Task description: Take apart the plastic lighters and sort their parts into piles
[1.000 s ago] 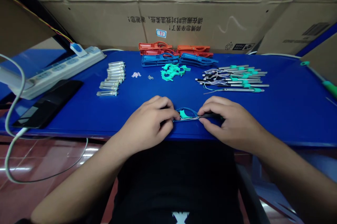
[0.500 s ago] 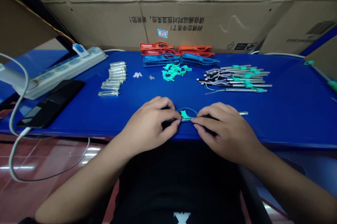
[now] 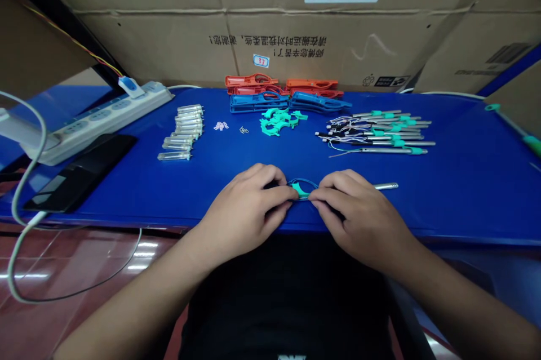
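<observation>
My left hand (image 3: 247, 208) and my right hand (image 3: 359, 216) meet near the table's front edge, pinching a small wired assembly between them. It has a teal plastic piece (image 3: 300, 190) and a thin blue wire loop (image 3: 302, 182). A metal tube (image 3: 386, 186) sticks out to the right from under my right hand, which hides its middle. Further back on the blue tabletop (image 3: 460, 196) lie several wired metal probes with teal fittings (image 3: 376, 133), a heap of teal plastic parts (image 3: 279, 121), and blue plastic clips (image 3: 258, 102).
Orange plastic clips (image 3: 251, 81) and clear tubes (image 3: 182, 132) lie on the table. A white power strip (image 3: 101, 120) and a black phone (image 3: 80, 171) sit at the left. Cardboard boxes (image 3: 270, 33) stand behind, and a teal-handled tool (image 3: 530, 144) lies at the right.
My right hand has moved left, closer to my left hand, and the metal tube now extends past it to the right. Both hands sit slightly lower in the view.
</observation>
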`<control>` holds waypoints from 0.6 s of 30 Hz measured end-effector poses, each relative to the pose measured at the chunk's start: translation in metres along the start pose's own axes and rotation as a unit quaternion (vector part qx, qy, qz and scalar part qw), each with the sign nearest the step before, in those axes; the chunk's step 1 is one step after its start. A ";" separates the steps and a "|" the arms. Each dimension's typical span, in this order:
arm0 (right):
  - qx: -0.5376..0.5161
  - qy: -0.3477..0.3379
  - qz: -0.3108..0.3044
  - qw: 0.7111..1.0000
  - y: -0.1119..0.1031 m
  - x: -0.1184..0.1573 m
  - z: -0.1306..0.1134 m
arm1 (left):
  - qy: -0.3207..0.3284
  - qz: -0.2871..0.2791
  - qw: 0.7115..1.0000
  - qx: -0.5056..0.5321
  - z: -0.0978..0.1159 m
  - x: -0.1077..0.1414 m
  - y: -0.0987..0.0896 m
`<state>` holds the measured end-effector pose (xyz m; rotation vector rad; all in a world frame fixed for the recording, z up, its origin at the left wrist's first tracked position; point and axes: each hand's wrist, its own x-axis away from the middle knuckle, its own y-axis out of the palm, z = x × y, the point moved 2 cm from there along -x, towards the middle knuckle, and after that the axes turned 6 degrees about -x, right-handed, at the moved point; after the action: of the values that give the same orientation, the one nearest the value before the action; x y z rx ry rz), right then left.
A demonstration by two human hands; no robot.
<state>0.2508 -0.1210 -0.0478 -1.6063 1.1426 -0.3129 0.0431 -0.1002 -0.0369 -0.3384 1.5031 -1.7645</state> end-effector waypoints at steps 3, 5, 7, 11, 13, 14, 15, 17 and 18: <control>0.004 -0.011 0.002 1.000 0.000 0.001 0.000 | 0.000 0.002 1.000 0.004 -0.001 0.001 0.001; 0.010 -0.018 0.001 1.000 0.000 0.001 -0.001 | -0.004 -0.001 1.000 0.006 -0.001 0.001 0.002; 0.012 -0.020 0.001 1.000 0.001 0.002 -0.001 | -0.008 -0.002 1.000 0.008 0.000 0.000 0.002; -0.005 -0.015 0.009 1.000 0.001 0.003 0.000 | -0.013 -0.002 1.000 0.007 0.002 -0.001 0.001; -0.021 -0.009 0.018 1.000 0.001 0.004 0.002 | -0.018 -0.007 1.000 0.011 0.003 -0.001 0.001; -0.028 -0.006 0.021 0.999 0.001 0.005 0.003 | -0.020 -0.009 1.000 0.015 0.003 -0.001 0.001; -0.032 -0.002 0.024 0.999 0.000 0.005 0.004 | -0.021 -0.011 0.999 0.021 0.003 -0.001 0.001; -0.034 0.003 0.022 0.999 -0.001 0.006 0.006 | -0.024 -0.014 0.999 0.034 0.002 -0.001 0.001; -0.030 0.003 0.020 0.999 -0.002 0.006 0.007 | -0.025 -0.013 0.999 0.039 0.002 -0.001 0.001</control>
<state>0.2591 -0.1219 -0.0510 -1.6340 1.1986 -0.2596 0.0456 -0.1007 -0.0368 -0.3608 1.3966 -1.8181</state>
